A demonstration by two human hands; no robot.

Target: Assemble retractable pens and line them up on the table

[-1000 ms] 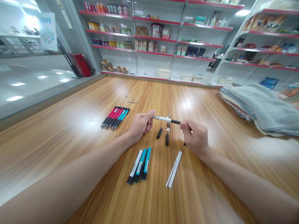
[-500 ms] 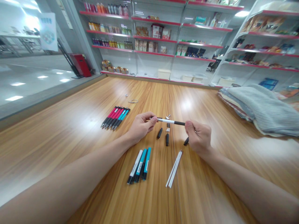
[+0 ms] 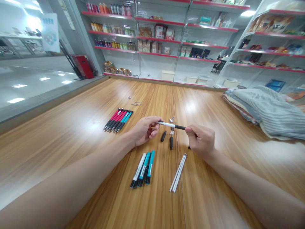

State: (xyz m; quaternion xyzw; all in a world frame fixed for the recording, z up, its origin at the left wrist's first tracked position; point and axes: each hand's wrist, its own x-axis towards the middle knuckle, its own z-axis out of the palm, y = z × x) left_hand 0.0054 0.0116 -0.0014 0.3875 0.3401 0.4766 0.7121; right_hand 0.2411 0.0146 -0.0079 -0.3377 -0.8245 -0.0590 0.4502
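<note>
A white pen (image 3: 169, 125) with a black grip is held nearly level between both hands above the table. My left hand (image 3: 147, 129) pinches its dark clip end, the lower fingers loosely curled. My right hand (image 3: 201, 137) is closed round the grip end, hiding the tip. Below the pen lie black pen grips (image 3: 171, 143), small metal tips (image 3: 172, 120) and tiny white pieces (image 3: 172, 133). Nearer me, white and blue pen barrels (image 3: 143, 168) lie at left and white ink refills (image 3: 178, 173) at right. A dark piece shows partly under my right hand.
A row of pink and blue pens (image 3: 118, 120) lies at the left on the wooden table (image 3: 95, 178). Behind it are a thin loop (image 3: 136, 103) and a small shiny bit (image 3: 129, 97). Folded cloths (image 3: 269, 111) are stacked at right; stocked shelves (image 3: 158, 53) stand beyond the far edge.
The pen has shifted slightly left and down at its grip end. My left fingers have changed their hold on the clip end, and my right hand has moved a little left.
</note>
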